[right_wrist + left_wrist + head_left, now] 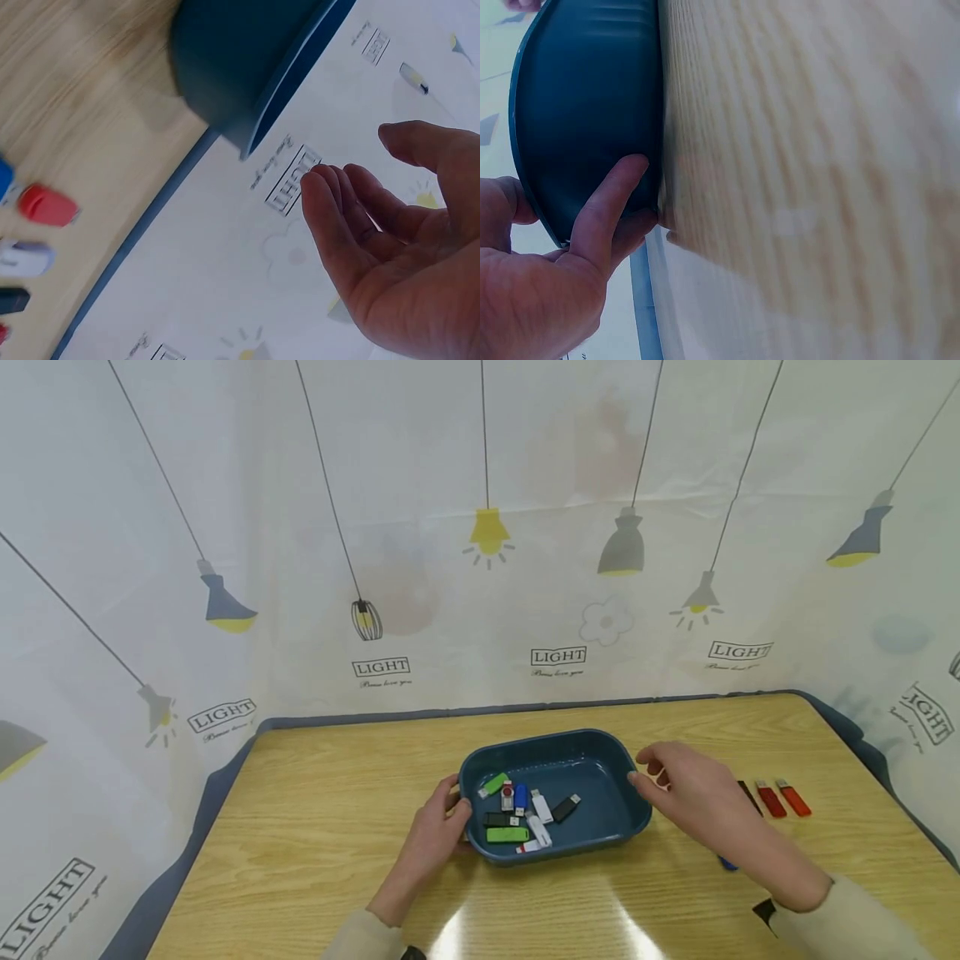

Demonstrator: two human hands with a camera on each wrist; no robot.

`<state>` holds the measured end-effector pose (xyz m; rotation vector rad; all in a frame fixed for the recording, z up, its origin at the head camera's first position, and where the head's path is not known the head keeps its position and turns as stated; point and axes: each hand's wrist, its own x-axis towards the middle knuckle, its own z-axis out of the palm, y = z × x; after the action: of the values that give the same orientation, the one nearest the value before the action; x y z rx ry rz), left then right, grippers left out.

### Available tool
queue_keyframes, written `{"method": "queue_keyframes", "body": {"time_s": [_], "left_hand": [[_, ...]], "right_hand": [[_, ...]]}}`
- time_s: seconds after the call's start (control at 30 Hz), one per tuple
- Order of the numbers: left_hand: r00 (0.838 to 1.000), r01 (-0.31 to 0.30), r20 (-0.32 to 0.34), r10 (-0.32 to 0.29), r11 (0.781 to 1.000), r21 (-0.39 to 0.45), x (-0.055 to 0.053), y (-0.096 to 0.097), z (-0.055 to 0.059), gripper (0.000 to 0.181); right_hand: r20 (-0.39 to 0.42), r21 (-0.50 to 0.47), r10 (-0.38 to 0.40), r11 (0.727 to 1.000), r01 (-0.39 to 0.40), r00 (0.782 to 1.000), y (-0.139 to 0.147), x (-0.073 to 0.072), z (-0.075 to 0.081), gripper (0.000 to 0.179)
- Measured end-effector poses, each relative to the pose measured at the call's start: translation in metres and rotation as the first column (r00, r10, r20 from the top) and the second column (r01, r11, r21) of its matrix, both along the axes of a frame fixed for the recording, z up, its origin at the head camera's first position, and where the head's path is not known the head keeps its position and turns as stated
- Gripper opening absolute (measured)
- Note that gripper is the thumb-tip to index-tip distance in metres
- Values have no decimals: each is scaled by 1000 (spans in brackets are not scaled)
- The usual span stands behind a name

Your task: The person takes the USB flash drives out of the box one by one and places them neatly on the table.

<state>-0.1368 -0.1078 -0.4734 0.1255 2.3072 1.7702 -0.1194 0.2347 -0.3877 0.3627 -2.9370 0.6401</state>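
Note:
A dark blue plastic basin (600,793) stands on the wooden table, with several USB flash drives in its left half. Among them are a green flash drive (507,835), a blue one (521,799) and a black one (566,808). My left hand (433,827) grips the basin's left end; in the left wrist view its fingers (604,214) lie against the outer wall. Just off the right rim hovers my right hand (693,785), loosely curved, and the right wrist view shows a gap between its thumb and fingertips, with nothing held.
Right of my right forearm lie a dark red flash drive (771,799) and an orange-red one (793,797). The forearm partly hides a black one (750,797) and a blue one (727,862). A white lamp-print cloth (465,693) hangs behind the table (337,777).

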Motion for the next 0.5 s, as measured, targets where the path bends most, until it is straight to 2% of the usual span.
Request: {"method": "queue_keyframes", "body": {"time_s": [0.23,0.5], "left_hand": [[1000,3,-5,-3,1000,-17,-1,1,0,53],[1000,-1,1,1,1000,-25,-1,1,-1,53]], "right_hand": [[-7,43,75,996,-74,997,-32,-7,1,26],[-3,91,164,982,-163,987,-63,-13,-5,26]]}}
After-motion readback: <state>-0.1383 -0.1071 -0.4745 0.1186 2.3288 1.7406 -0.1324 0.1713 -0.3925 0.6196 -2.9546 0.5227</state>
